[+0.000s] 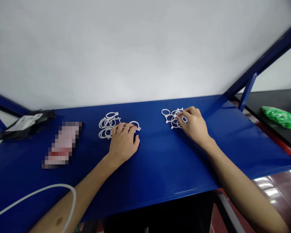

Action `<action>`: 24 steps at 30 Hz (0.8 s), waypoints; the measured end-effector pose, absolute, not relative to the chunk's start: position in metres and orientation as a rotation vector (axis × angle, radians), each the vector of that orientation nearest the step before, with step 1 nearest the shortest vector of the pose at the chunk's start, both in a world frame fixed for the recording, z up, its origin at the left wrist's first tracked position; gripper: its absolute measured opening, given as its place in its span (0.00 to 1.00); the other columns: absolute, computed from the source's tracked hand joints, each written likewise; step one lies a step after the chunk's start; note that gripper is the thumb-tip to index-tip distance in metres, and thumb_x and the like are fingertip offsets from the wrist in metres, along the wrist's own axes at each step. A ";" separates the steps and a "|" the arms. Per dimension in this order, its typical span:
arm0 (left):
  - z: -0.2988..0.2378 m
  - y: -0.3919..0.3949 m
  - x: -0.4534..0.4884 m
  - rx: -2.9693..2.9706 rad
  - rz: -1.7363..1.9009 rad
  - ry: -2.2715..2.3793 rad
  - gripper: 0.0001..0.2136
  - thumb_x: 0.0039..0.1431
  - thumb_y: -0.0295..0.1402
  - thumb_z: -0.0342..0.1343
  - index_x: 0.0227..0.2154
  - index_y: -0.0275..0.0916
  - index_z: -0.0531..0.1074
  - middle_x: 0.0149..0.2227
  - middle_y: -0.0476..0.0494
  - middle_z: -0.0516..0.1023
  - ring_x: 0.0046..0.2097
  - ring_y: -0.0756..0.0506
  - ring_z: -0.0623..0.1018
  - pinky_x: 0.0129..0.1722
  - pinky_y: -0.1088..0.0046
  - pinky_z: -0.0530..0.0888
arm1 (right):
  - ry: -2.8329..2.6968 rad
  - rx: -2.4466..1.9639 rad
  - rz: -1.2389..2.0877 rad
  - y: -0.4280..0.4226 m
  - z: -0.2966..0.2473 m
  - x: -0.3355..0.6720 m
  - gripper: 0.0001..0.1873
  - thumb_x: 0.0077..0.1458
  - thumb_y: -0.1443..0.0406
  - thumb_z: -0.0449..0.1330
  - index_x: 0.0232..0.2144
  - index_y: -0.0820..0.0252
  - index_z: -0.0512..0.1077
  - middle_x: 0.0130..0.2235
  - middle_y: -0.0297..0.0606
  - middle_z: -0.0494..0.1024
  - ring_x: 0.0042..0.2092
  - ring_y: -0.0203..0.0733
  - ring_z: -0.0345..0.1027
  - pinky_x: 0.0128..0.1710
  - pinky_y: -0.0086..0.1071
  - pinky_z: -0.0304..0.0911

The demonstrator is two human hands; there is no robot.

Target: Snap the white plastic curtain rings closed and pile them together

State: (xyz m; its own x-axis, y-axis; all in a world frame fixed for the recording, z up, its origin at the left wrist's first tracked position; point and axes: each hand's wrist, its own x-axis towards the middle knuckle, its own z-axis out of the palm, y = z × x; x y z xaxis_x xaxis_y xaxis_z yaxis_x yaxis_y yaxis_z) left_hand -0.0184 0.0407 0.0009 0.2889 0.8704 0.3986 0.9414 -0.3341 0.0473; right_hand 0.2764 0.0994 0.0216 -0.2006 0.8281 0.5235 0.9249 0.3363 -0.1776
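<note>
Thin white plastic-looking rings [171, 116] pinched by right hand [195, 126], grip near-closed; similar white rings [107, 124] part-covered by loose left hand [122, 141], hold unclear. Likely light, springy; best taken by rim.

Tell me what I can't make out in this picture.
All in the head view:
Left ring pile: count, partly hidden by the left hand.
Right hand: whether it pinches or merely touches the right ring pile, too small.
Pixelated item: details masked by blocks.
Package label: print too blurred.
White cable: ends, cut off by left and bottom edges.
</note>
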 end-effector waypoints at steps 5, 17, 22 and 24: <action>0.002 0.040 -0.017 -2.337 -0.566 -1.610 0.10 0.66 0.28 0.51 0.41 0.38 0.78 0.43 0.41 0.82 0.49 0.35 0.73 0.51 0.53 0.64 | -2.110 -1.573 -0.200 0.099 0.016 0.271 0.09 0.63 0.61 0.60 0.39 0.57 0.79 0.43 0.45 0.74 0.43 0.49 0.64 0.30 0.36 0.63; 0.010 0.033 -0.012 -2.298 -0.814 -1.442 0.08 0.65 0.28 0.55 0.41 0.42 0.79 0.40 0.45 0.84 0.44 0.37 0.76 0.48 0.52 0.66 | -2.264 -1.182 0.033 0.066 0.029 0.241 0.11 0.66 0.61 0.56 0.45 0.58 0.76 0.43 0.46 0.74 0.45 0.50 0.67 0.45 0.47 0.70; 0.015 0.024 -0.002 -2.578 -1.092 -1.325 0.07 0.66 0.27 0.54 0.42 0.40 0.77 0.39 0.46 0.83 0.43 0.43 0.76 0.47 0.59 0.71 | -2.279 -0.968 0.444 0.048 0.028 0.224 0.14 0.67 0.62 0.57 0.53 0.57 0.70 0.50 0.46 0.75 0.51 0.49 0.70 0.50 0.47 0.71; 0.017 0.021 0.002 -2.701 -1.245 -1.318 0.08 0.67 0.27 0.53 0.43 0.40 0.76 0.39 0.46 0.82 0.42 0.45 0.76 0.47 0.63 0.73 | -2.267 -0.887 0.570 0.045 0.028 0.221 0.12 0.68 0.62 0.56 0.52 0.57 0.70 0.49 0.45 0.76 0.50 0.46 0.71 0.50 0.45 0.71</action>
